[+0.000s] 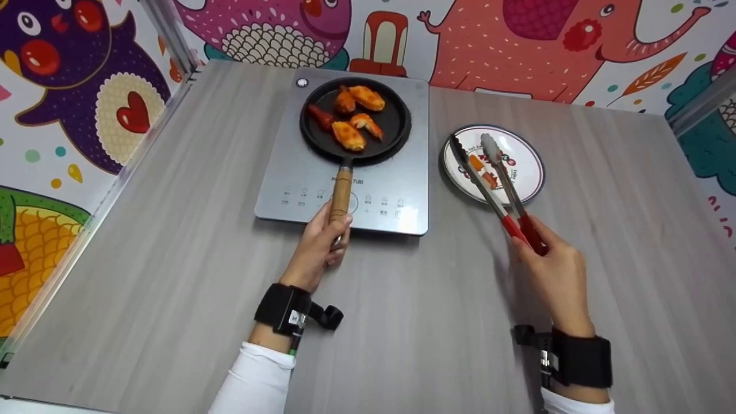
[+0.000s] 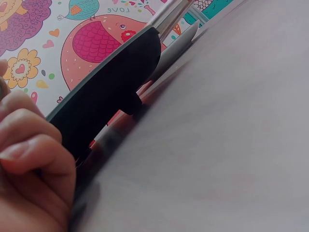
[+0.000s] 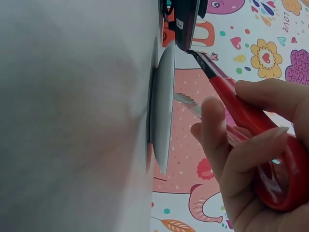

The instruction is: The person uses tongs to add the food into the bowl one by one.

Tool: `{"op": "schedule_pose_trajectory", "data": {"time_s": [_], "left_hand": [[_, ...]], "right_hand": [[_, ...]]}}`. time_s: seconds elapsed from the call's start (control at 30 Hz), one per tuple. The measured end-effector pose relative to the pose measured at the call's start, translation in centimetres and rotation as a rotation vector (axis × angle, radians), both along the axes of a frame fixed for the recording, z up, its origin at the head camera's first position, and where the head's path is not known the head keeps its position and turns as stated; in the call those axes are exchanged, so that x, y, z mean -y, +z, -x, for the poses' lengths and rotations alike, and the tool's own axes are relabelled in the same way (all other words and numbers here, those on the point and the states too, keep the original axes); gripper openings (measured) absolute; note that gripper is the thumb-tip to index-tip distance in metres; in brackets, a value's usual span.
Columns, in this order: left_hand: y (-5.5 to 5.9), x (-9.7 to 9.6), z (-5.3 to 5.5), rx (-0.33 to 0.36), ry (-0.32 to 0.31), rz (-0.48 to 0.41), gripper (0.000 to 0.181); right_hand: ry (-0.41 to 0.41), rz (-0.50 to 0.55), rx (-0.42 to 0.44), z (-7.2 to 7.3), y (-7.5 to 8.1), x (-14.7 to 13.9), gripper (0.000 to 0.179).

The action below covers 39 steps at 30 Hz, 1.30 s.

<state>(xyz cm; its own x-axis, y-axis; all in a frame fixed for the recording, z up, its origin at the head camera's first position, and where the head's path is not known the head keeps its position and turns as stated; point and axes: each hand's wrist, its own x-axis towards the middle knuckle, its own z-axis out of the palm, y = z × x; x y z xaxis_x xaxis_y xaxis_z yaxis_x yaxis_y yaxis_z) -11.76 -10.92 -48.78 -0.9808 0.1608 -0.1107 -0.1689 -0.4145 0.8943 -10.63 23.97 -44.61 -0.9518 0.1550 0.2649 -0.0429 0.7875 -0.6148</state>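
My left hand (image 1: 323, 238) grips the wooden handle (image 1: 341, 192) of a round black frying pan (image 1: 391, 135), which is on an induction cooker (image 1: 276, 167). Several golden-brown pieces that look like chicken wings (image 1: 348, 136) lie in the pan, with a dark red piece (image 1: 319, 117) at its left side. My right hand (image 1: 555, 270) holds a pair of tongs (image 1: 520, 230) by their red grips. Their metal arms are spread apart over a white plate (image 1: 526, 167) with a printed design. Orange-red patches (image 1: 489, 179) show on the plate between the tong arms.
The cooker's touch panel (image 1: 379, 204) faces me in front of the pan. Grey wood-grain tabletop (image 1: 402, 322) surrounds everything. Walls with cartoon animals (image 1: 517, 46) stand along the back and the left side, with a metal frame edge (image 1: 103, 201) at left.
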Motion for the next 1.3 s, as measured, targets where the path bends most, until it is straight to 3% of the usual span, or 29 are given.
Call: {"op": "schedule_pose_trajectory", "data": {"time_s": [1.3], "left_hand": [[0.04, 0.00, 0.04, 0.009, -0.004, -0.012, 0.060]], "right_hand": [[0.051, -0.127, -0.098, -0.23, -0.49, -0.22, 0.039]]}}
